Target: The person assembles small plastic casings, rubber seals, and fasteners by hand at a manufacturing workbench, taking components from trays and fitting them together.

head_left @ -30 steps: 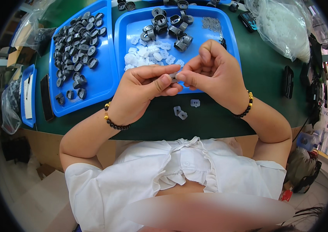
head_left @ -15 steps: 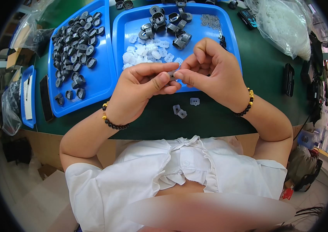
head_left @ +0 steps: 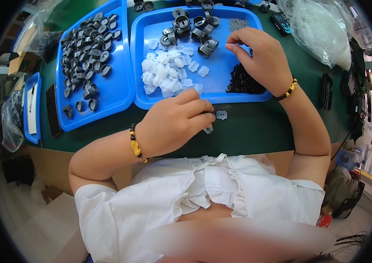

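Left hand [head_left: 175, 125] | grip hidden | right hand [head_left: 260, 57] | fingertips obscured

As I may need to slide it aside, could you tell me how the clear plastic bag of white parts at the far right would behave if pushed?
The clear plastic bag looks floppy: its film is creased and slumped, so it would probably deform rather than slide. The small white pieces filling it would likely shift inside. Bulging full, it may be fairly heavy.

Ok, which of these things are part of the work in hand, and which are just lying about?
In the work:
left hand
right hand
white clips
small black parts
dark housings
middle blue tray

Lying about:
left blue tray of dark rings
black phone
clear bag
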Available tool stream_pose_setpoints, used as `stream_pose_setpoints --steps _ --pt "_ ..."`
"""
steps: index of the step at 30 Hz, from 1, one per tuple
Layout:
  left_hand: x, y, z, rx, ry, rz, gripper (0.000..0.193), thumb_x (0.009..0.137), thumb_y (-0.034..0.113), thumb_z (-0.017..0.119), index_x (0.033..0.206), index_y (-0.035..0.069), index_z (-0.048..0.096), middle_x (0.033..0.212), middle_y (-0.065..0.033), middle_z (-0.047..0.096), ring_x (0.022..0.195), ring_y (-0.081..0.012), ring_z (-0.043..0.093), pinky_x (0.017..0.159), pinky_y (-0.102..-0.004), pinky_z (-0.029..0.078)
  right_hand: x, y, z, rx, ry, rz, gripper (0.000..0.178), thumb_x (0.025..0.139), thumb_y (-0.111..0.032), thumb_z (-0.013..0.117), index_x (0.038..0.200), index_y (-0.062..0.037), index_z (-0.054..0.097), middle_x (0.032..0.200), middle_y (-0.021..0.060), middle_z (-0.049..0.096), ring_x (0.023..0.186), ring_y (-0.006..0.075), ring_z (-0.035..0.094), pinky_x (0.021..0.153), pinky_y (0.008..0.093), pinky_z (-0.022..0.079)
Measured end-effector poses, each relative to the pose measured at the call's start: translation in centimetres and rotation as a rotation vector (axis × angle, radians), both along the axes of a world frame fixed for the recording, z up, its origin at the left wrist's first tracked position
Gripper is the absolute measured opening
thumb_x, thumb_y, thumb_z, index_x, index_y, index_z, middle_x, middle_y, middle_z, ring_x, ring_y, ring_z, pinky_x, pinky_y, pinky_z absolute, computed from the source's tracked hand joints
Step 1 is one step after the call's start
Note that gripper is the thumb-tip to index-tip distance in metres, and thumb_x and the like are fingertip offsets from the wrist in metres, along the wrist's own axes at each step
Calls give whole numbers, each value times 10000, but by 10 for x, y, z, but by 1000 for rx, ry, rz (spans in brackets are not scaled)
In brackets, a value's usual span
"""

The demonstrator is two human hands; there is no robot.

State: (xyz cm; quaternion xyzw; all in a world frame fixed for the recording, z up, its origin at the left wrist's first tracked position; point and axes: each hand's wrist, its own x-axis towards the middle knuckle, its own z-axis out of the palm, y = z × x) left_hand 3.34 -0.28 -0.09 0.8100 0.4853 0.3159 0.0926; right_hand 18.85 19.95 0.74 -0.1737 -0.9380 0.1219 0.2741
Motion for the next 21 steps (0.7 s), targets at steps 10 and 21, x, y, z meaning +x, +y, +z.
stream_pose_setpoints --steps 10,21 --pt "-17 19 4 150 59 321 178 737 -4 728 902 60 712 870 -62 655 805 -254 580 669 -334 481 -15 -13 -21 164 -102 363 97 785 -128 708 872 -93 687 873 34 633 867 226 605 721 341 503" --pt "-15 13 5 -168 -545 368 211 844 48 731 1044 22 671 941 -82 677 843 -175 674 693 -271 556 -7 -41 -2 -335 -102 306 101 881 -133 609 902 -71 687 919 89 655 898 305 616 770 403 505"
